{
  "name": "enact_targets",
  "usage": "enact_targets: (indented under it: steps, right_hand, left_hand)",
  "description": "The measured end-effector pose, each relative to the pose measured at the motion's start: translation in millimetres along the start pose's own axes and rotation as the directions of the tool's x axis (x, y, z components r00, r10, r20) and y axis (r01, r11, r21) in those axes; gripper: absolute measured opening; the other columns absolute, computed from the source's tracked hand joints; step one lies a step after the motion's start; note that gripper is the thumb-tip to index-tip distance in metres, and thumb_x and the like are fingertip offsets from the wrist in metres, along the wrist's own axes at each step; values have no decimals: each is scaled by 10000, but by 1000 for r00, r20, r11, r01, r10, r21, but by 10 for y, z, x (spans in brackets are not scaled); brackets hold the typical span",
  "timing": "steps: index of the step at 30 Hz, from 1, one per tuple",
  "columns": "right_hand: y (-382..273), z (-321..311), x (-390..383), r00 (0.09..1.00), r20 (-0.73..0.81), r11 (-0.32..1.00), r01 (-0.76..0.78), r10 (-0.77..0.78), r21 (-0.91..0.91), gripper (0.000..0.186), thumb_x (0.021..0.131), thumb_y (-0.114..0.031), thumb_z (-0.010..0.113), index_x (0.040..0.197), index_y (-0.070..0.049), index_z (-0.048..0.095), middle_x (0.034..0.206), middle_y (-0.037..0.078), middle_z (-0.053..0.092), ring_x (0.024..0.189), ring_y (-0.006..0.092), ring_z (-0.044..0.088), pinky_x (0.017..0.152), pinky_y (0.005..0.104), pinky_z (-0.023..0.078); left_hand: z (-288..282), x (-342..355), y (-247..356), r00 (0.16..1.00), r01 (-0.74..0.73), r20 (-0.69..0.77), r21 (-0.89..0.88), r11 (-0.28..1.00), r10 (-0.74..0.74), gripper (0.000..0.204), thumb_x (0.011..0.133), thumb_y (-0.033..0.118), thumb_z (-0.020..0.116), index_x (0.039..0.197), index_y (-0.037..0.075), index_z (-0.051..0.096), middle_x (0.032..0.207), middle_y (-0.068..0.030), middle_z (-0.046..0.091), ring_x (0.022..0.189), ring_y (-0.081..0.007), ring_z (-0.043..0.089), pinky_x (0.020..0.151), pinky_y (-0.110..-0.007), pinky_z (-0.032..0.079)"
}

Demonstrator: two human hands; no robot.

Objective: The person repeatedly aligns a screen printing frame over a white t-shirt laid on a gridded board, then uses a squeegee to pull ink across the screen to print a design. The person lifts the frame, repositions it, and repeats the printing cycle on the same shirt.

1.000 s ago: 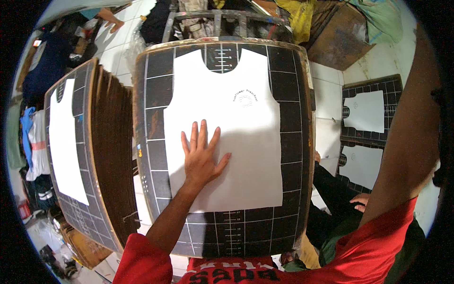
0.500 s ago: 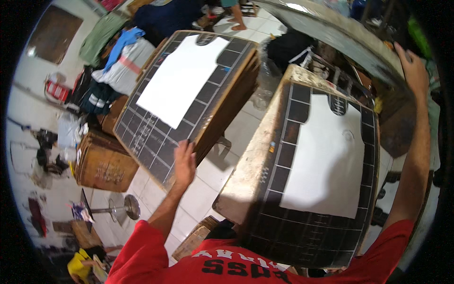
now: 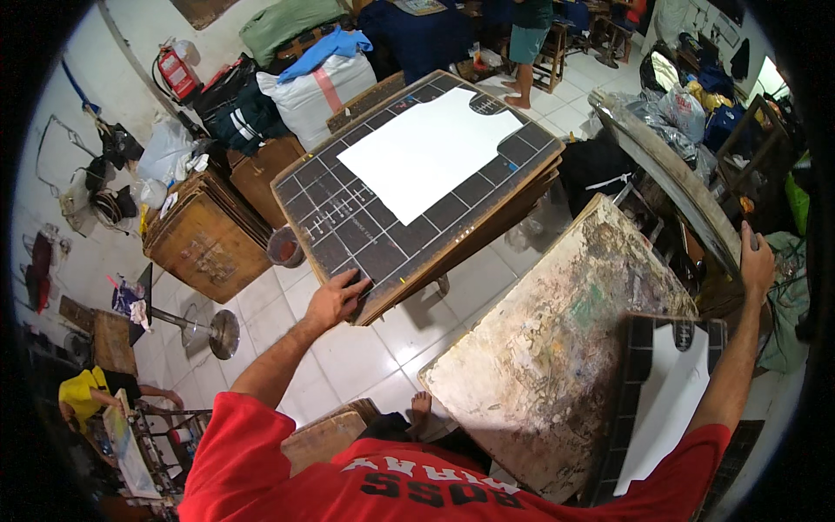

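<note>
My left hand, fingers apart, rests on the near corner of a dark, grid-lined board. On that board lies a white, shirt-shaped cloth piece with a neck cut-out at its far right end. My right hand is closed on the near end of a long, raised grey panel, seen nearly edge-on. Below that arm, a second dark board bears another white cloth piece, partly covered by my sleeve. Between the boards lies a paint-stained pale slab.
Wooden boards are stacked at left, beside a reddish tub. A round-based stand is on the tiled floor. White sacks and a fire extinguisher are behind. A person stands at the back; another is lower left.
My view has shifted. The second board with its cloth now appears farther right and lower, and the stained slab is uncovered. My left hand remains at the first board's near corner.
</note>
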State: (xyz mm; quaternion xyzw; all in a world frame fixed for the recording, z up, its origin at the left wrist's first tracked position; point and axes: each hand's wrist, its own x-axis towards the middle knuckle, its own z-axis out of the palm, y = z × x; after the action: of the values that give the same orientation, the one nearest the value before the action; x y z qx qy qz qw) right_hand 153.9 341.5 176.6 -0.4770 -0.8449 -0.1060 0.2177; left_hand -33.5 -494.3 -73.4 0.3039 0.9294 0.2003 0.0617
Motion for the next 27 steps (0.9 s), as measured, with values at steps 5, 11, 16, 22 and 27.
enact_targets:
  steps: [5,11,16,22,27]
  right_hand:
    - [45,34,-24,998,-41,998,43,-41,37,885,921,-799,490,1393,-67,645,1387,183,642,1271,380,604,1066,536,468]
    - [-11,-22,67,999,-24,998,28,-27,61,873,927,-790,493,1387,-64,648,1383,186,645,1269,378,607,1069,525,466]
    - [-27,-105,95,999,-32,996,28,-26,84,873,937,-780,485,1394,-53,639,1397,177,639,1282,377,600,1073,522,463]
    - [-20,-124,182,999,41,993,14,-19,116,893,934,-789,476,1418,-52,618,1402,180,634,1285,370,600,1080,529,464]
    - [-56,-172,187,999,31,993,27,-30,114,917,923,-806,471,1413,-46,622,1398,188,636,1293,372,595,1084,528,461]
  left_hand:
    - [54,-198,-64,996,-81,52,235,969,71,843,844,719,683,1516,230,543,1582,-376,322,1476,-543,311,1226,-561,267]
    - [178,-276,-43,993,-47,116,237,970,20,727,964,707,521,1550,277,496,1644,-361,184,1537,-532,171,1253,-575,184]
    - [163,-247,36,980,-116,198,431,895,32,778,991,634,546,1636,278,296,1613,-376,239,1501,-550,249,1239,-577,241]
    - [-106,-4,277,882,-323,468,517,793,55,933,967,238,637,1676,274,30,1507,-344,406,1317,-523,492,1074,-531,496]
    - [-235,-110,1516,923,-330,366,590,737,120,870,948,128,598,1664,294,133,1530,-346,407,1249,-507,579,855,-479,633]
